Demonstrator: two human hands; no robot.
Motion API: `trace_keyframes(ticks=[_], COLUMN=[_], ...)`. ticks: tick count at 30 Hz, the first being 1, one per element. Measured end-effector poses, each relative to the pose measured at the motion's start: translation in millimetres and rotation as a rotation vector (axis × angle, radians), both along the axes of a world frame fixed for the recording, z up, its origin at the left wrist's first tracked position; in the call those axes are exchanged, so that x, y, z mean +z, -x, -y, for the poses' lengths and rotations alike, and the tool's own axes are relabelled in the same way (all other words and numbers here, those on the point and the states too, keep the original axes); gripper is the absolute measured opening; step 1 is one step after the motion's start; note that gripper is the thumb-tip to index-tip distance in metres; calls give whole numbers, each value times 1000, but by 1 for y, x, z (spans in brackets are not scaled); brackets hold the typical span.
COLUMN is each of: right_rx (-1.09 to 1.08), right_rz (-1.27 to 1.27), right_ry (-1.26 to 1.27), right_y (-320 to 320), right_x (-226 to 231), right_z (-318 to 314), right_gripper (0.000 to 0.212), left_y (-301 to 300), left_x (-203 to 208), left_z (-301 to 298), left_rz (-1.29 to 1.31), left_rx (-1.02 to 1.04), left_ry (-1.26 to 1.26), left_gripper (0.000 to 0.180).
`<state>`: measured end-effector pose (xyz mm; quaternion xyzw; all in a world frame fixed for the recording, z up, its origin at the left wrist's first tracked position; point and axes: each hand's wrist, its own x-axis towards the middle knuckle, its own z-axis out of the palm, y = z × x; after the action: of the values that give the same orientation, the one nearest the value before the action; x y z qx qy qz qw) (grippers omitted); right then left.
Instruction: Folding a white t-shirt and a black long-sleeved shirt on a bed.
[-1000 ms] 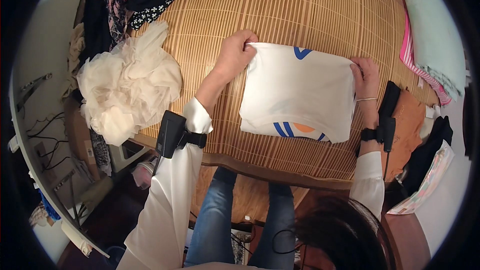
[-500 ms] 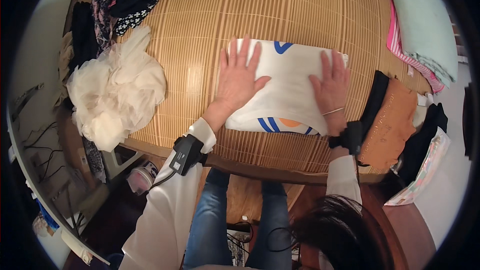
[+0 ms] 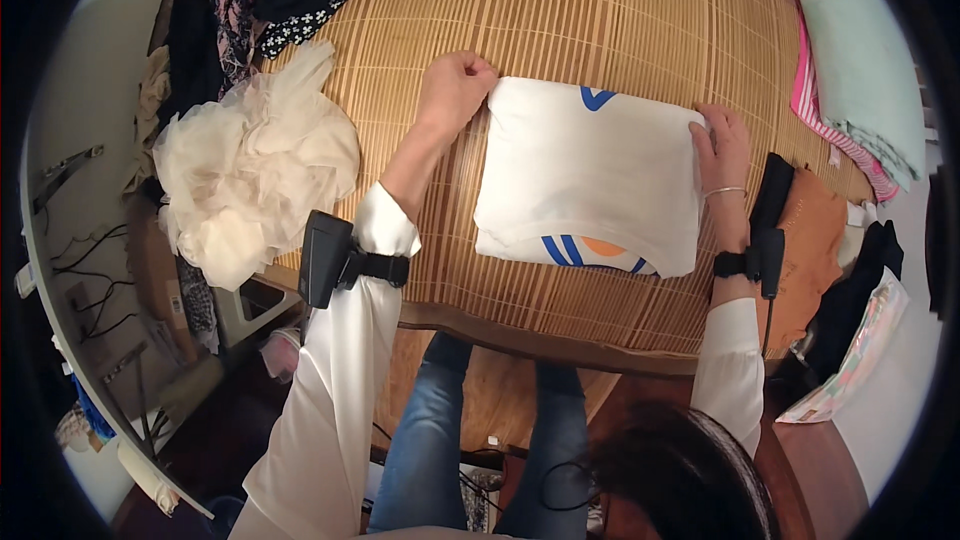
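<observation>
A folded white T-shirt with blue and orange print lies on the bamboo mat. Its curved neckline edge faces me. My left hand is closed, with its fingertips pinching the far left corner of the shirt. At the far right corner my right hand has its fingers bent around the shirt's edge; the thumb side rests on the cloth and part of the grip is hidden.
Crumpled cream tulle lies to the left, near dark and patterned clothes. On the right are a folded pale green quilt, pink striped cloth and folded orange-brown cloth. The mat's near edge runs before my legs.
Both hands were spread flat on the shirt. They have moved outward to its far corners and closed there. The cloth's middle is now uncovered.
</observation>
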<state>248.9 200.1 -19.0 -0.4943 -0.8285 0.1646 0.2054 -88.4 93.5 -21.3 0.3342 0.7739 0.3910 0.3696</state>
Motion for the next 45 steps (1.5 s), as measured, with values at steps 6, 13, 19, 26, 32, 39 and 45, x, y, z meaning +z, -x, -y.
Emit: trace_keyframes(ticks=[6,13,19,26,32,39,45], right_rx=[25,14,6,58,104,270,309], right_rz=[34,41,33,189,373,416,302], right_ry=[-48,-79,-35,-293,-127,159,67], right_y=[-4,5,-7,18,10,-30,-69], right_x=[-6,-5,-10,12,14,49,16], right_z=[-3,2,-6,36,58,133,169], right_gripper=[25,23,21,49,74,86,74], left_y=[-4,9,-2,-58,-84,-92,-93], left_x=[-2,2,7,24,20,26,14], left_z=[-1,-2,-5,58,101,159,167], left_rz=[-202,84,-225,-864,-679,-571,-729], left_rx=[-180,-258,-264,-575,-747,-984,-881], left_ry=[42,61,13,-251,-92,-55,-146], left_gripper=[7,5,9,61,81,74,50])
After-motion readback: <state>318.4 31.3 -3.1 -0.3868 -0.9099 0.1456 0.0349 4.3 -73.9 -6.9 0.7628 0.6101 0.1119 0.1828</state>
